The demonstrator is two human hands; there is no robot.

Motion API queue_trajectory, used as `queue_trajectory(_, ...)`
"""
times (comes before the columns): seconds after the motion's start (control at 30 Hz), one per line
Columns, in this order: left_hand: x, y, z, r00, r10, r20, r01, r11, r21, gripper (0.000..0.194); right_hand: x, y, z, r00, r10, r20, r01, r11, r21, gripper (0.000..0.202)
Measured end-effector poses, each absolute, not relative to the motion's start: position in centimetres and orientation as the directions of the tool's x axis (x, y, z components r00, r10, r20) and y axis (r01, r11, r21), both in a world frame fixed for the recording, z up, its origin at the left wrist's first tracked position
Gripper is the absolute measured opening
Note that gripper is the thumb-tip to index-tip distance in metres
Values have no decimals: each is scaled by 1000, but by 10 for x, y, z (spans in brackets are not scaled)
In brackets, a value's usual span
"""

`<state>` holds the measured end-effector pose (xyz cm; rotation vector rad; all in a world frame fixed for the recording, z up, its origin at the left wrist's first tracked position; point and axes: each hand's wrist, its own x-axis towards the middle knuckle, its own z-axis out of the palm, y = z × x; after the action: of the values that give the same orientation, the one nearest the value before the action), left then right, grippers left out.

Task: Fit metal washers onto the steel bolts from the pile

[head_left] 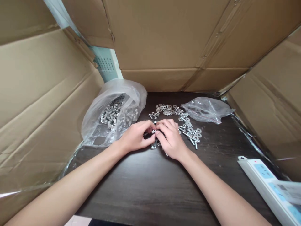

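Observation:
My left hand (138, 135) and my right hand (171, 137) meet over the middle of the dark table (150, 185). Between their fingertips is a small shiny bolt (153, 132), partly hidden by the fingers. Both hands are closed in a pinch on it. A few loose bolts (154, 145) lie on the table just below the fingers. Behind and to the right of my right hand spread bolts, nuts and flat washers (188, 124). To the left of my left hand, a clear plastic bag (131, 86) stands open with many metal bolts (111, 114) inside.
A flattened clear plastic bag (208, 108) lies at the back right. A white power strip (265, 188) with blue sockets runs along the right edge, a clear plastic piece over part of it. Cardboard walls (160, 37) enclose the table at the back and both sides.

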<state>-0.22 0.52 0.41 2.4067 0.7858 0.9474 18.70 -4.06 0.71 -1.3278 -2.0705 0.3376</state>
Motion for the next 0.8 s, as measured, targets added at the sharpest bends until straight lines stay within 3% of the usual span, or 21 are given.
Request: queue_trajectory(0.8,-3,5,3,610,646,460,343,-738,582,7,188,-40,7,-271,890,365,724,439,-532,16)
